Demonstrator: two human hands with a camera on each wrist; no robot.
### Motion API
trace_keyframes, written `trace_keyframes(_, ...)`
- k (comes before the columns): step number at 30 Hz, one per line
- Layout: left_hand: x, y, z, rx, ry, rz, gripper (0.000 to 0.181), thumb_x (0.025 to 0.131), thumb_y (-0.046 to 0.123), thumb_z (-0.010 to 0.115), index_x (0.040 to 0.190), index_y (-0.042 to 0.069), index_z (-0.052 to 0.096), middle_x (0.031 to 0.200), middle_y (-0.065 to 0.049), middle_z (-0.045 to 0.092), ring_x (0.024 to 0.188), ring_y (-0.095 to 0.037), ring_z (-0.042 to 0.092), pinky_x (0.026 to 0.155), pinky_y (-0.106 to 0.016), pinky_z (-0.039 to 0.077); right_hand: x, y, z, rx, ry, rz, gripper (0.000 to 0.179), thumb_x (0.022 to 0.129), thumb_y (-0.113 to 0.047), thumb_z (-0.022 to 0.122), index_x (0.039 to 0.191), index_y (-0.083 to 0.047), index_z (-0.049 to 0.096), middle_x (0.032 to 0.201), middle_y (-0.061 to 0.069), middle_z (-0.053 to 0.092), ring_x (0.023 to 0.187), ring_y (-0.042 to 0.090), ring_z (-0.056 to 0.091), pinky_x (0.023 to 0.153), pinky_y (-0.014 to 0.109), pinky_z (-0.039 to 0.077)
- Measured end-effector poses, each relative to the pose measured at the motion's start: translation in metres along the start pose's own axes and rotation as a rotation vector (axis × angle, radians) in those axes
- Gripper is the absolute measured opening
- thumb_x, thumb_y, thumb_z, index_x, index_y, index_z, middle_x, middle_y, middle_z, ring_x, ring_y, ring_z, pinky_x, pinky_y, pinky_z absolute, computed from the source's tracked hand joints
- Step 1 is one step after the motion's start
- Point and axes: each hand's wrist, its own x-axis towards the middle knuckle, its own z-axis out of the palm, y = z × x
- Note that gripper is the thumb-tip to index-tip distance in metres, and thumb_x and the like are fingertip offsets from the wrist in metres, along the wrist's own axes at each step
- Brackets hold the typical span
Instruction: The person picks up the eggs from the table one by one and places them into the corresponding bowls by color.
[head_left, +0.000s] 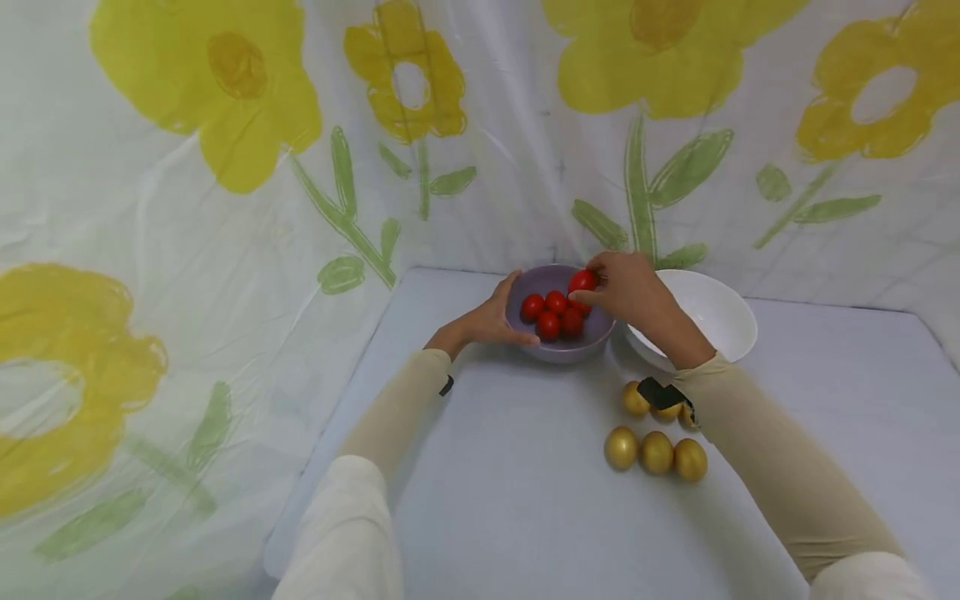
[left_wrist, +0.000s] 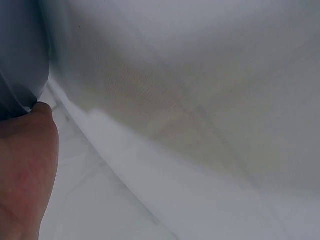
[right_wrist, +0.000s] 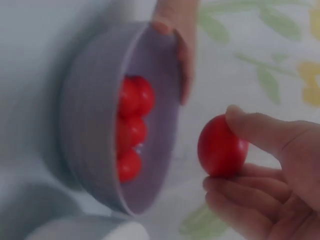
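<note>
My right hand (head_left: 626, 286) pinches a red egg (right_wrist: 223, 146) between thumb and fingers, above the purple bowl (head_left: 558, 354). Several more red eggs (right_wrist: 132, 131) lie together inside that bowl. At the bowl's left side, my left hand (head_left: 493, 321) grips it, the thumb near the front and the fingers toward the back rim. The left wrist view catches only part of this hand (left_wrist: 27, 170) against the bowl's dark outer wall (left_wrist: 22, 55). Beside the purple bowl, partly hidden behind my right hand and forearm, stands a white bowl (head_left: 720, 312).
Several golden eggs (head_left: 657, 452) sit in two rows on the white table (head_left: 510, 467), in front of the white bowl. My right sleeve covers part of the back row. Behind the table hangs a sheet (head_left: 510, 192) with yellow flowers.
</note>
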Motion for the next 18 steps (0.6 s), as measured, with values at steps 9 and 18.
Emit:
trace_keyframes(9, -0.001, 0.002, 0.001, -0.008, -0.012, -0.014, 0.137, 0.077, 0.055, 0.091, 0.169, 0.031, -0.009, 0.176, 0.004, 0.002, 0.159, -0.023, 0.018, 0.126, -0.05, 0.028, 0.005, -0.002, 0.058, -0.16, -0.129, 0.024, 0.038, 0.087, -0.028, 0.09, 0.097, 0.003, 0.071, 0.081, 0.011, 0.07, 0.079, 0.027, 0.065, 0.076, 0.043, 0.059)
trace_keyframes(18, -0.002, 0.002, 0.0, -0.013, -0.004, -0.018, 0.138, 0.077, 0.055, 0.091, 0.17, 0.032, -0.008, 0.176, 0.004, 0.003, 0.158, -0.023, 0.019, 0.126, -0.049, 0.029, 0.003, -0.015, 0.074, -0.246, -0.148, 0.063, 0.03, 0.086, -0.022, 0.087, 0.099, 0.003, 0.075, 0.096, 0.019, 0.074, 0.087, 0.038, 0.07, 0.082, 0.053, 0.061)
